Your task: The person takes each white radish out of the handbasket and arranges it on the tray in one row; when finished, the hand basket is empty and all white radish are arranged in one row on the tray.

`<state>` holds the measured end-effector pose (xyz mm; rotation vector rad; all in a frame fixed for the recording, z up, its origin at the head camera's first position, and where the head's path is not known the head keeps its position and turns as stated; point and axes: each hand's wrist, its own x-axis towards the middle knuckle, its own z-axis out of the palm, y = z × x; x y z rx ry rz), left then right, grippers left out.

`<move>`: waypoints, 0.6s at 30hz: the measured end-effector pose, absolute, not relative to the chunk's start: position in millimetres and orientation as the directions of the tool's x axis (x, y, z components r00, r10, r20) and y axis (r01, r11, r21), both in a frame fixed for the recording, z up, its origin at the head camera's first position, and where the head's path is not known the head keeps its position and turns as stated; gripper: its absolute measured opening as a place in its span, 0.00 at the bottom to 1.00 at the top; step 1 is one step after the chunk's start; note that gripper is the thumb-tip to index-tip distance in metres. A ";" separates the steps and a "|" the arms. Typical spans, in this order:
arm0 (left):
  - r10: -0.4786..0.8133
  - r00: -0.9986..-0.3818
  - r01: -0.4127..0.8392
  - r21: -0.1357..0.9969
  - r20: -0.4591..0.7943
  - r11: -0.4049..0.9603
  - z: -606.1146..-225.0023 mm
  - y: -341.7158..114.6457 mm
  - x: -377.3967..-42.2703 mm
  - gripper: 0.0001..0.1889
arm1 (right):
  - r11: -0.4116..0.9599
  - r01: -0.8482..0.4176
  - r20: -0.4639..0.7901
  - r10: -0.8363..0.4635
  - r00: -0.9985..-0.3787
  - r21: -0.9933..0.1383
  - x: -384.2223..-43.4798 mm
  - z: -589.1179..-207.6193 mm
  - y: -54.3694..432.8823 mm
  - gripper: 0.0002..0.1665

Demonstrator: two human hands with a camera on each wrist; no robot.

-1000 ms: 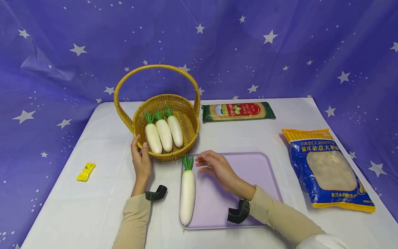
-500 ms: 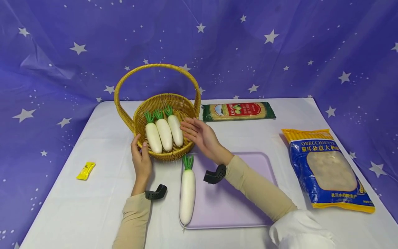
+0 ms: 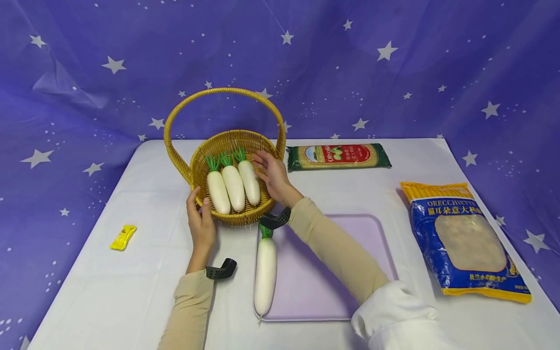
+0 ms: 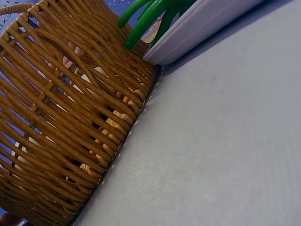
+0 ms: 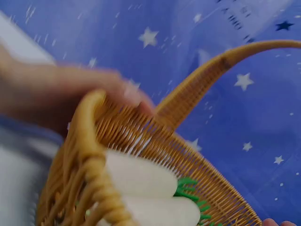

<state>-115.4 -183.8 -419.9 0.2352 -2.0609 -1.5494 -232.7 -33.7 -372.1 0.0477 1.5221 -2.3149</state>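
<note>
A wicker basket stands at the back left with three white radishes side by side in it, green leaves away from me. My left hand rests against the outside of its left front wall; the right wrist view shows that left hand blurred at the rim. Over the right rim, my right hand reaches in with loosely extended fingers beside the rightmost radish; contact cannot be told. Another white radish lies along the left side of a lilac tray, its leaves partly hidden by the right wrist's camera.
Behind the tray lies a green-ended spaghetti packet. A blue and yellow orecchiette bag is at the right. A small yellow wrapped sweet sits on the white tablecloth at the left. A purple starry curtain hangs behind.
My right hand has moved from above the tray, up and left, to the basket's right rim. The left hand stays at the basket, and the radishes lie as before.
</note>
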 end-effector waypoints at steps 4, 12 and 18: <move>-0.445 -0.837 0.178 0.928 0.318 0.328 -419.4 -182.8 -115.6 0.22 | -0.269 0.322 -0.266 -0.224 -0.938 -0.908 -237.5 -376.5 -40.4 0.24; -0.445 -0.838 0.178 0.929 0.316 0.324 -419.5 -182.4 -114.9 0.22 | -0.003 0.283 -0.280 -0.142 -0.949 -0.959 -240.3 -382.2 -50.1 0.25; -0.445 -0.839 0.174 0.930 0.311 0.323 -420.9 -182.7 -115.7 0.22 | 0.175 0.334 -0.362 -0.166 -0.917 -0.926 -240.5 -383.2 -54.7 0.38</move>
